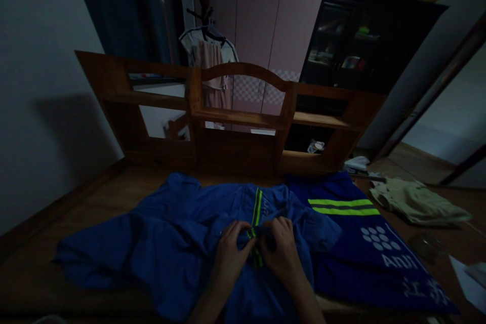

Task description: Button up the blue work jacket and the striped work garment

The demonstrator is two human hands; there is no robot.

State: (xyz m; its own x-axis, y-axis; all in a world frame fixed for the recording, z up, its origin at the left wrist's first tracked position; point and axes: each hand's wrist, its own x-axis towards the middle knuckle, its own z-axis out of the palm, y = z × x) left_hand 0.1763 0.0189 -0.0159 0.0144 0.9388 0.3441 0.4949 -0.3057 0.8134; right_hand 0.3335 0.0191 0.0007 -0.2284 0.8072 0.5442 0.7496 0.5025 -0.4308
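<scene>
Blue work jacket: spread and rumpled across the lower middle of the frame, a sleeve reaching toward the lower left; the blue work jacket overlaps the garment beside it.
Reflective strip: a yellow-green reflective strip runs down the jacket to a bunched spot between the hands.
Left hand: the left hand, at lower centre, has its thumb and fingers brought together in a pinch on the jacket's cloth beside the strip.
Right hand: the right hand, just beside it, has its fingers curled in, gripping the same bunched cloth; its fingertips are partly hidden.
Lettered garment: a royal-blue garment lies flat at lower right, with two yellow-green bands, a dot logo and "AnJi".
Wooden surface: both garments lie on a wooden surface, below a wooden shelf unit across the middle.
Right edge: a khaki cloth lies crumpled near a clear glass dish.
Background: a pale wardrobe stands at upper centre, a black cabinet at upper right.
</scene>
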